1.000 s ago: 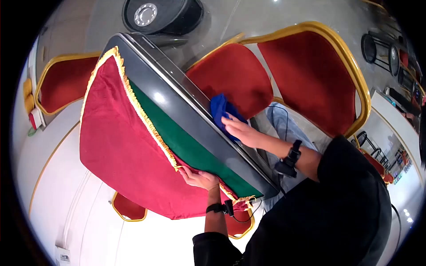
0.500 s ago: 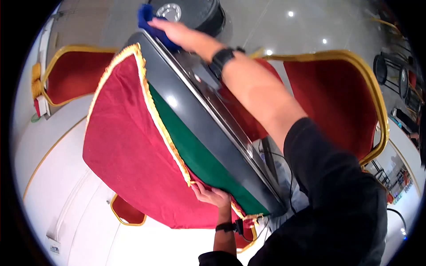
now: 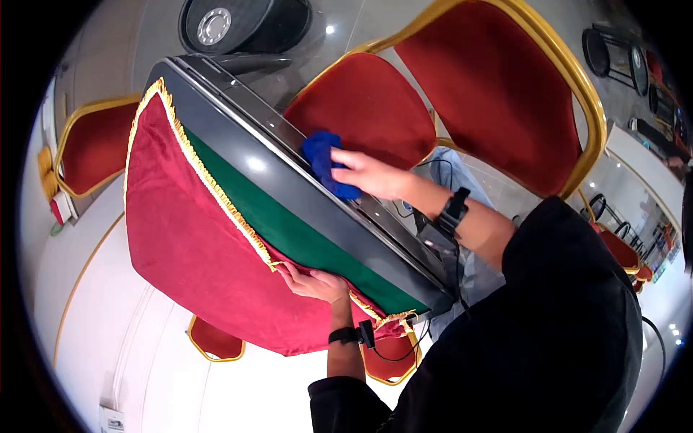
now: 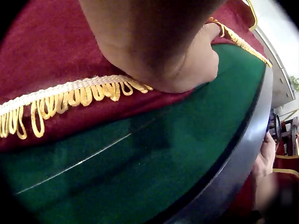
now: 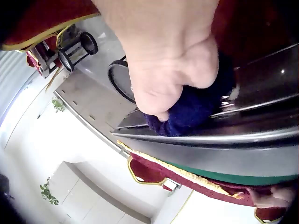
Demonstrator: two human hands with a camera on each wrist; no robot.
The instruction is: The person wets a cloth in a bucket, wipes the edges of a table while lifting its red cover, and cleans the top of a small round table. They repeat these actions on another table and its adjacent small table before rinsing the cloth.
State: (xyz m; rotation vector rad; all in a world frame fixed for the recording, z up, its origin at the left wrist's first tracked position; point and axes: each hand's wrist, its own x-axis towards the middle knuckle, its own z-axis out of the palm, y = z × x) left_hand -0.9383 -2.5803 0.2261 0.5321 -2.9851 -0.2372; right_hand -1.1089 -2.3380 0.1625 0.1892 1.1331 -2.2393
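A dark red cloth with yellow fringe (image 3: 195, 245) lies folded back over a green surface (image 3: 274, 224) with a grey rim (image 3: 253, 155). At the cloth's fringed edge, my left hand (image 3: 314, 285) grips the fabric; in the left wrist view this hand (image 4: 189, 63) covers part of the fringe, its fingertips mostly hidden. My right hand (image 3: 368, 173) holds a bunched blue cloth (image 3: 325, 155) against the dark side panel below the rim. The right wrist view shows the palm (image 5: 168, 70) over the blue cloth (image 5: 191, 112), with most fingers out of sight.
Red chairs with gold frames (image 3: 498, 86) stand close beside the side panel. A dark round bin-like object (image 3: 267, 25) is beyond the far end. Another red chair (image 3: 97, 144) stands at the left, and thin black cables (image 3: 393, 359) hang near the near corner.
From beyond the far end, my right hand has come back along the side panel with the blue cloth. My left hand keeps its place on the red cloth's edge.
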